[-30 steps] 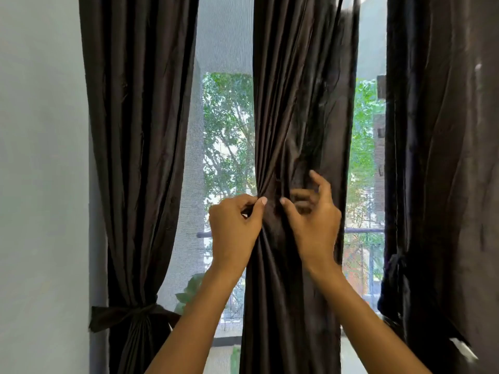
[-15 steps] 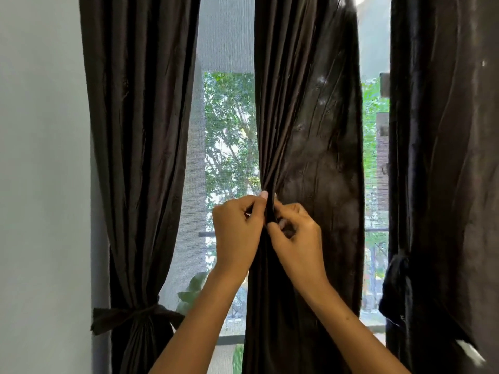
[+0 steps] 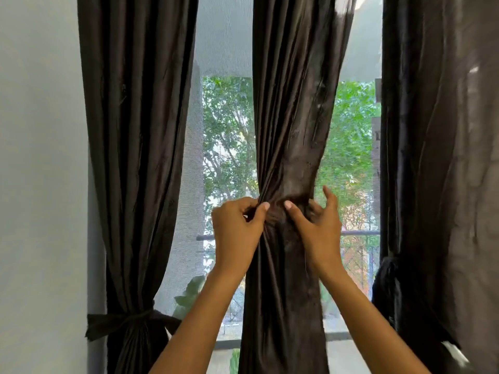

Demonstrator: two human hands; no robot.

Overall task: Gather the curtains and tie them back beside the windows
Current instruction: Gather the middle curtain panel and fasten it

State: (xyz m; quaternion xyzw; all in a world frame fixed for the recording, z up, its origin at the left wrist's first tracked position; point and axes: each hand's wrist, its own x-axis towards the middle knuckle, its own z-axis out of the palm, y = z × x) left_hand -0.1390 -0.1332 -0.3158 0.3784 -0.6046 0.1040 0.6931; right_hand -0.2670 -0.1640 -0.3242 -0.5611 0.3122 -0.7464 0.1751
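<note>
Three dark brown curtains hang in front of the windows. On the far left is a pale wall (image 3: 40, 184). Next to it hangs the left curtain (image 3: 135, 130). It is pulled in low down and tied with a dark band (image 3: 121, 321), and the band's ends stick out to both sides.

Then comes a strip of window (image 3: 226, 144) with a see-through mesh over it. Green trees (image 3: 229, 117) show outside, and a big leaf (image 3: 193, 288) sits low by the glass.

The middle curtain (image 3: 291, 103) hangs in the center. It is wide at the top, squeezed thin at the middle, and wide again below. The left hand (image 3: 236, 228) is on its left edge, with fingers curled and the thumb pinching the bunched cloth. The right hand (image 3: 317, 225) is on its right side. Its thumb presses the front of the cloth and its fingers reach around the right edge, spread and partly bent. Both bare arms come up from the bottom.

Past the right hand is more window, with a dark rail (image 3: 359, 233) outside.

The right curtain (image 3: 445, 157) is on the far right, very close and a bit blurry. A dark bunch of cloth (image 3: 386, 287) hangs on its left edge.
</note>
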